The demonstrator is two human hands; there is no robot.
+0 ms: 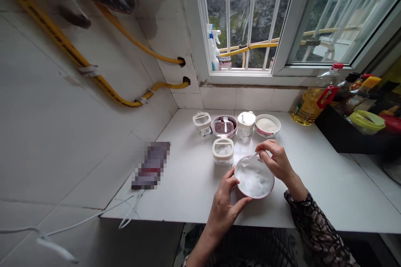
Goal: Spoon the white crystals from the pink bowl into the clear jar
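A white bowl [265, 171] with a reddish rim sits near the counter's front edge, holding loose white powder [255, 183]. My left hand [224, 200] is wrapped around its left side, thumb along the near rim and fingers at the far left. Over the bowl's far side, my right hand [275, 160] pinches a small white spoon [249, 159], whose head points left and down toward the powder. Just beyond my left hand stands a clear jar [223, 159] with a cream rim and its see-through lid raised; something white lies inside.
Behind are two lidded jars, one left [202, 127] and one right [246, 127], a bowl of dark red bits [233, 121] and a bowl of white grains [267, 125]. An oil bottle [308, 102] and black box [338, 133] stand right. A blurred dark item [152, 167] lies left.
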